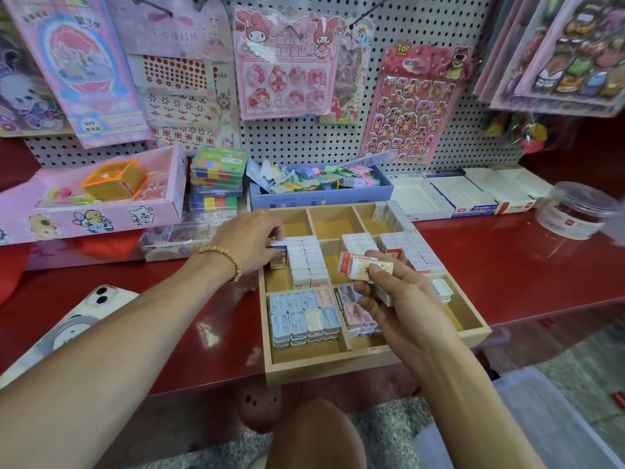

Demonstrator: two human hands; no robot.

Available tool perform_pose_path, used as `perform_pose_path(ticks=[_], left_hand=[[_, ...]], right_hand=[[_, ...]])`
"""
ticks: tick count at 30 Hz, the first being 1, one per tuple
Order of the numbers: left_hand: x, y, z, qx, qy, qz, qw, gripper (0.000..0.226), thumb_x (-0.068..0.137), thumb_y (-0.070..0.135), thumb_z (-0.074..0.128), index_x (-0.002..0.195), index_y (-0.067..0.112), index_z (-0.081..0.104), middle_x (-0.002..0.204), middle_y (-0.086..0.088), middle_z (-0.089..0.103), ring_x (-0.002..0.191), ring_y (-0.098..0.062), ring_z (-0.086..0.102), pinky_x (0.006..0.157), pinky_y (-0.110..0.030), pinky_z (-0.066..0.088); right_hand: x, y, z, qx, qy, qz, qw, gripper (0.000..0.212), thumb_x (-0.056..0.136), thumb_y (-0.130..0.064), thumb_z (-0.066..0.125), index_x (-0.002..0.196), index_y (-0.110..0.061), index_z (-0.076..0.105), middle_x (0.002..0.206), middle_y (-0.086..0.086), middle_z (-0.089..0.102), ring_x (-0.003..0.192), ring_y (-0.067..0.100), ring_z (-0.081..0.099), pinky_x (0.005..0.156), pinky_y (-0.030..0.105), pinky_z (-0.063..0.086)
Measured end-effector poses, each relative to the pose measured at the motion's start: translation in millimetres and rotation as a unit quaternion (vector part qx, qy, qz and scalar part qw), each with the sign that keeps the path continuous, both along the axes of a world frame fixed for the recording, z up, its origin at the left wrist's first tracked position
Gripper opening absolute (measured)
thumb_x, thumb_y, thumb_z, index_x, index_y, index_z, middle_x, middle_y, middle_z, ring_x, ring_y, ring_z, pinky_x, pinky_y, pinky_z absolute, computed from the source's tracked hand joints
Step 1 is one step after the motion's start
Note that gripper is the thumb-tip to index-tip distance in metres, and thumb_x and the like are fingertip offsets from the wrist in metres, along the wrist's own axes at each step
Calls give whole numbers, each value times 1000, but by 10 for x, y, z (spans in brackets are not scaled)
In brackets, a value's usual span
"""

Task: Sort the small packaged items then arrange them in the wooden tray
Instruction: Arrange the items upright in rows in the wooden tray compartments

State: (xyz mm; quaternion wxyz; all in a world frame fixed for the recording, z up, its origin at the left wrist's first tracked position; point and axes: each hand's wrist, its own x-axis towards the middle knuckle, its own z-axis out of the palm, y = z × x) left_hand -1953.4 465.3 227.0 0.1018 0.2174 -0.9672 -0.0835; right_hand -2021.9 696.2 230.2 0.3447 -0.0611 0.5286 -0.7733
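Observation:
A wooden tray [333,362] with several compartments lies on the red shelf. My left hand [250,240] pinches a small white packaged item [279,246] at the left end of a block of white packets [309,262] in the middle-left compartment. My right hand [397,299] hovers over the tray's middle and grips a small stack of white and red packets [365,265]. More white packets [411,248] fill the middle-right compartment. Blue packets [297,316] and pink packets [358,316] sit in the front compartments.
A phone [67,328] lies at the left front of the red shelf [203,319]. Behind the tray stand a blue box [321,194], a pink box [101,204], stacked colour cases [218,177] and white cartons [456,194]. A clear round tub [575,211] stands at the right. A pegboard [338,137] holds sticker sheets.

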Motion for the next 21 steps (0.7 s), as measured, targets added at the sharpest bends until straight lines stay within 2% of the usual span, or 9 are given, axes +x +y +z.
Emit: perform_pose_path(ticks=[4, 7, 10, 12, 14, 16, 19, 21], left_hand=[[40, 28, -106, -20, 24, -11, 999, 16, 89, 27, 65, 99, 25, 53, 108, 6, 53, 101, -16, 53, 72, -31, 44], [41, 41, -127, -19, 24, -3, 1000, 20, 87, 25, 66, 104, 24, 55, 115, 3, 53, 110, -17, 50, 78, -32, 45], [35, 80, -47, 20, 1, 12, 1000, 37, 83, 20, 68, 117, 25, 57, 119, 1, 51, 119, -19, 44, 83, -35, 46], [56, 167, 16, 64, 61, 29, 996, 41, 81, 15, 66, 121, 23, 59, 113, 3, 50, 117, -18, 43, 84, -31, 42], [68, 334, 88, 128, 183, 27, 974, 27, 84, 12, 65, 110, 19, 66, 100, 7, 55, 104, -14, 52, 86, -26, 44], [50, 594, 194, 251, 239, -9, 938, 9, 87, 17, 67, 96, 18, 71, 88, 9, 64, 85, -8, 60, 78, -17, 49], [-28, 958, 300, 421, 163, -92, 887, 5, 84, 23, 73, 89, 25, 71, 83, 7, 70, 72, -7, 67, 66, -20, 54], [-100, 1100, 293, 471, 141, -113, 864, 12, 82, 16, 75, 90, 24, 71, 82, 4, 71, 71, -11, 69, 68, -28, 58]], right_hand=[[-9, 26, -27, 0, 5, -4, 1000, 22, 99, -3, 54, 120, -4, 60, 83, 9, 71, 62, 12, 65, 54, 18, 54], [2, 46, -35, -1, 8, -1, 1000, 23, 99, -4, 54, 121, -6, 59, 86, 10, 69, 61, 12, 64, 52, 20, 53], [8, 81, -52, 0, 16, 6, 1000, 21, 99, -5, 55, 120, -7, 58, 81, 8, 70, 59, 13, 63, 50, 21, 51], [6, 114, -57, 3, 24, 8, 1000, 21, 99, -5, 55, 119, -8, 58, 80, 7, 71, 59, 13, 63, 50, 21, 50], [3, 143, -59, 7, 28, 3, 1000, 19, 99, -6, 54, 118, -8, 59, 83, 7, 72, 60, 13, 63, 51, 21, 50], [7, 166, -54, 0, 26, -6, 1000, 18, 100, -6, 54, 116, -8, 59, 84, 8, 71, 59, 13, 63, 51, 21, 50], [6, 202, -43, -19, 25, -17, 999, 14, 99, -7, 54, 112, -10, 60, 79, 6, 70, 58, 13, 63, 51, 21, 50], [-15, 243, -29, -29, 30, -28, 999, 13, 99, -7, 55, 111, -8, 61, 78, 7, 70, 59, 13, 64, 51, 21, 50]])
